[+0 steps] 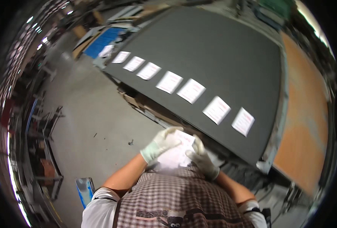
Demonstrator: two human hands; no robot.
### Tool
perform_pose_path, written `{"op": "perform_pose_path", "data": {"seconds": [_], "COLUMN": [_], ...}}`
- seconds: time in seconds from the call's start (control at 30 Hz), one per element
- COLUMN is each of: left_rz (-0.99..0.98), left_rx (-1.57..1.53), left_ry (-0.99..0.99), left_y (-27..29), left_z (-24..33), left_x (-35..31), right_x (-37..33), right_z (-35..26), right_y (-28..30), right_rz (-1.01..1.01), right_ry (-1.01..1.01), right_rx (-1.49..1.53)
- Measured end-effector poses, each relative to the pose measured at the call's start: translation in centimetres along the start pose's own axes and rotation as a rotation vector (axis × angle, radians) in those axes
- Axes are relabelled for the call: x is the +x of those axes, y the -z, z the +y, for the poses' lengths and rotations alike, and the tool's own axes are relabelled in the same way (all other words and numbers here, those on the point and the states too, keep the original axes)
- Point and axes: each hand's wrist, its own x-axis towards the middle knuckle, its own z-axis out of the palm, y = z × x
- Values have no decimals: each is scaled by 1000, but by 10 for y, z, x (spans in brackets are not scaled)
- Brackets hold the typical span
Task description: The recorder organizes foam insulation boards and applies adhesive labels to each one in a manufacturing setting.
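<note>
White paper sheets (170,156) with reddish print are held close in front of my checked apron. Both of my hands wear pale work gloves. My left hand (161,143) grips the sheets along their left side, fingers bent over the top. On the opposite side, my right hand (203,157) pinches the edge between thumb and fingers. How many sheets are in the bundle cannot be told. Ahead of me, several similar printed sheets (191,91) lie in a spaced row near the front edge of a dark grey table (221,53).
An orange-brown board (303,114) adjoins the table's right side. Cardboard (138,102) sits beneath the table's front edge. Blue and pale panels (104,41) are stacked past its far left corner. Metal racks (47,167) stand on the left, across the grey floor (85,114).
</note>
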Motion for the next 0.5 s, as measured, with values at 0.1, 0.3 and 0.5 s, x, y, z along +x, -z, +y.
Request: {"op": "perform_pose_path", "data": {"seconds": [0.1,0.3,0.5], "left_rz": [133,153,525], "left_rx": [114,-192,-366], "left_ry": [-101,-30,-172], "left_y": [29,144,313], "left_z": [-14,-42,-37], "left_x": [-23,-74,-83], "right_x": [27,109,195], "right_z": [-9,12,15], "right_y": [-46,-150,-245], "right_rz": [-113,-262,-131], "right_ry": [-377,-203,-180], "right_rx": [753,220,-132]}}
